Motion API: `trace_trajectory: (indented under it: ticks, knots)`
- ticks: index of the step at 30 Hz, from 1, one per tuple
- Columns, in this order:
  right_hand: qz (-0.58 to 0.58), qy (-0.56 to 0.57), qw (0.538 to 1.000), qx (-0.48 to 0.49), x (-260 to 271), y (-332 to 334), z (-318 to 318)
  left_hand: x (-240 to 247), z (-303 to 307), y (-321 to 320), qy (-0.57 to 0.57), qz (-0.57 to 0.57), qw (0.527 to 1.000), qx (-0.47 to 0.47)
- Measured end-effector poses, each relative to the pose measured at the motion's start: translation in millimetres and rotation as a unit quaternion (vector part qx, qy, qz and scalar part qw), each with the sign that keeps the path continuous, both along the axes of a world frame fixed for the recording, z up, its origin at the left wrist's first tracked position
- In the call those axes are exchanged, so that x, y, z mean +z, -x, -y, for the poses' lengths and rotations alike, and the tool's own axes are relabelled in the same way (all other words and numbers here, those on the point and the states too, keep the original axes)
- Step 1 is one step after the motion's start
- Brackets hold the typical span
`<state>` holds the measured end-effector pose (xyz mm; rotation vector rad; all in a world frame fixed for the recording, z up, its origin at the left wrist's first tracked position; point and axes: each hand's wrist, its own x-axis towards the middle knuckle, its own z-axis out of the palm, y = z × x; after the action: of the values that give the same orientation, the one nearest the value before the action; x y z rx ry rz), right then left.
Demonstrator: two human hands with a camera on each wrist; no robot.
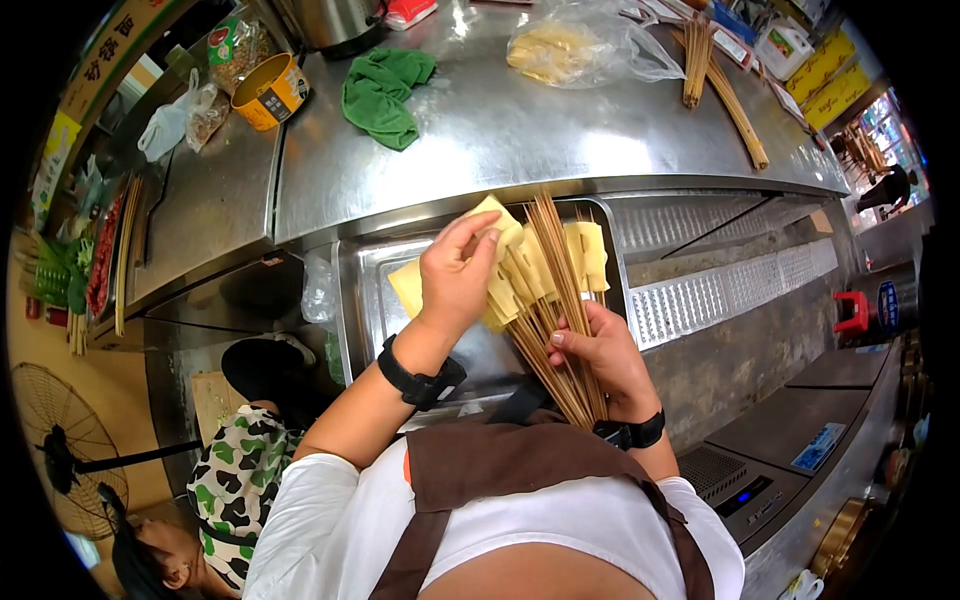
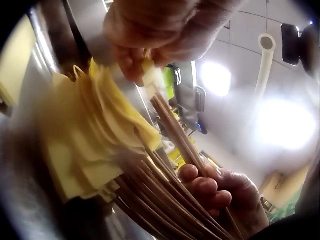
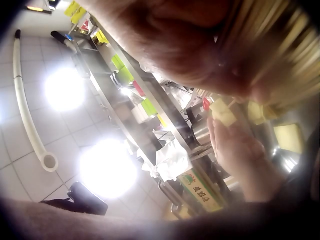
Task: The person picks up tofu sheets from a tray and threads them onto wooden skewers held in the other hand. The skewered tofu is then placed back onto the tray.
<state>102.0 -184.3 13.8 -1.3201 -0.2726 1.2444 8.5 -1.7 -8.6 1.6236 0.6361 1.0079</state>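
Observation:
My left hand (image 1: 456, 278) pinches a yellow tofu sheet (image 1: 503, 218) between thumb and fingers, over a metal tray (image 1: 372, 265). In the left wrist view, a small pale fold of it meets the tips of bare wooden skewers (image 2: 176, 131). Low on those skewers, my right hand (image 1: 610, 358) grips the bundle with curled fingers. Beside the bundle, several folded tofu sheets (image 2: 92, 137) are threaded on skewers that fan toward my body. More yellow sheets (image 1: 588, 252) lie at the tray's right side. In the right wrist view, skewers and hand are blurred.
Beyond the tray runs a steel counter (image 1: 460, 130) with a green cloth (image 1: 385, 97), a yellow tub (image 1: 270, 92), a clear plastic bag (image 1: 575, 50) and loose skewer bundles (image 1: 735, 105). Another person (image 1: 235, 470) is close on my left, near a standing fan (image 1: 62, 450).

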Motion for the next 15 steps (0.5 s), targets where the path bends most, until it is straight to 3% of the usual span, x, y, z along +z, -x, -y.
trace_trajectory:
  ticks: [6,15]
  knots:
    - [-0.001,-0.002,1.000,-0.004,-1,0,0,6,-7,-3,0.175,0.008,0.983,-0.044]
    - [0.001,0.002,1.000,-0.001,-1,-1,0,15,-18,3,0.272,-0.029,0.955,-0.113]
